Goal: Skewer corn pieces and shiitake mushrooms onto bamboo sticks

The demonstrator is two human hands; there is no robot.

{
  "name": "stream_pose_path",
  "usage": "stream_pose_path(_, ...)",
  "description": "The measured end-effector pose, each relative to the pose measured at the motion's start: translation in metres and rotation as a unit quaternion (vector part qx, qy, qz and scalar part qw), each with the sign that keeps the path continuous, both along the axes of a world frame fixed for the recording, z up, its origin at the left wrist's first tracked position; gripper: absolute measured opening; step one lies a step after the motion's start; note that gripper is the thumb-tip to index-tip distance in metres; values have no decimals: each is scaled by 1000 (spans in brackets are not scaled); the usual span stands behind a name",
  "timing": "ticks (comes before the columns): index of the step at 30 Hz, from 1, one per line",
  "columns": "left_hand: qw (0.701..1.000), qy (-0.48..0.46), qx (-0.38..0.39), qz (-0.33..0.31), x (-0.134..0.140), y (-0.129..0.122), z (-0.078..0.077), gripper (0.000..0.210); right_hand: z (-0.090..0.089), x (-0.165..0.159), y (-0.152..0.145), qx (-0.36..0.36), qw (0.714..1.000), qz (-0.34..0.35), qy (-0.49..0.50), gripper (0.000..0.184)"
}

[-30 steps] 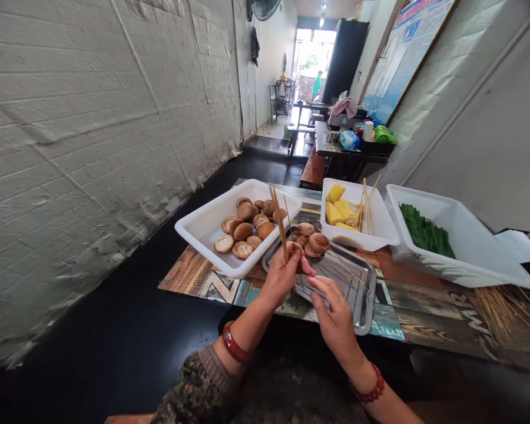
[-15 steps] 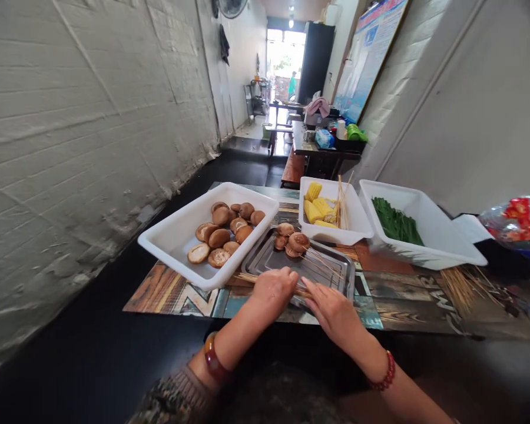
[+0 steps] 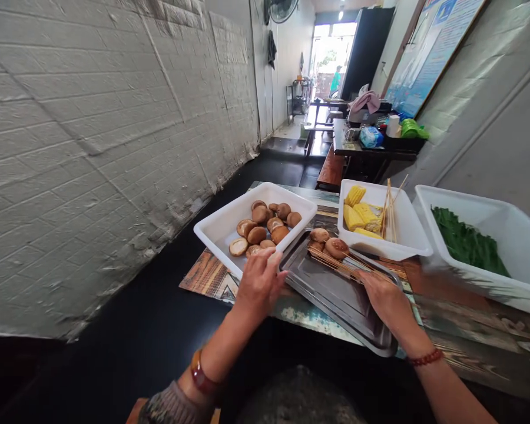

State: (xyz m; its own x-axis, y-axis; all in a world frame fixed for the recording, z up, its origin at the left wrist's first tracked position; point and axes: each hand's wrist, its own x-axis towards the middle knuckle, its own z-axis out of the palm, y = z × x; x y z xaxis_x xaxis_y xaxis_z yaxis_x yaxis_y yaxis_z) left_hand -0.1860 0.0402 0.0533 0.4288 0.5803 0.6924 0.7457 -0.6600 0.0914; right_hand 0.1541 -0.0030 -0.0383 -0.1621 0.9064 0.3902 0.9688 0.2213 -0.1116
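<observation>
My right hand (image 3: pixel 386 297) is closed on a bundle of thin bamboo skewers (image 3: pixel 335 265) above the right side of the metal tray (image 3: pixel 322 294). The skewers' far ends reach the skewered mushrooms (image 3: pixel 337 248) at the tray's back corner. My left hand (image 3: pixel 258 282) is raised at the near right corner of the white bin (image 3: pixel 216 232), fingers apart and holding nothing I can see. Brown mushrooms (image 3: pixel 257 235) lie in that bin, some with pale undersides up. The left fingers cover part of the bin's rim.
Behind the metal tray, a white bin (image 3: pixel 413 241) holds corn pieces (image 3: pixel 355 218) and upright skewers (image 3: pixel 389 212). Another white bin (image 3: pixel 521 235) with green leaves (image 3: pixel 468 241) stands to the right. A wall (image 3: pixel 115 147) runs along the left; a further table (image 3: pixel 342 144) stands beyond.
My left hand has left the skewers and opened beside the mushroom bin. My right hand has moved the skewers over the metal tray, which now sits more slanted. The view has swung left.
</observation>
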Motion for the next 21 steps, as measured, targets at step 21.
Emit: stream_pose_path(21, 970, -91, -226, -24, -52, 55, 21, 35, 13, -19, -3, 49, 994, -23, 91, 21)
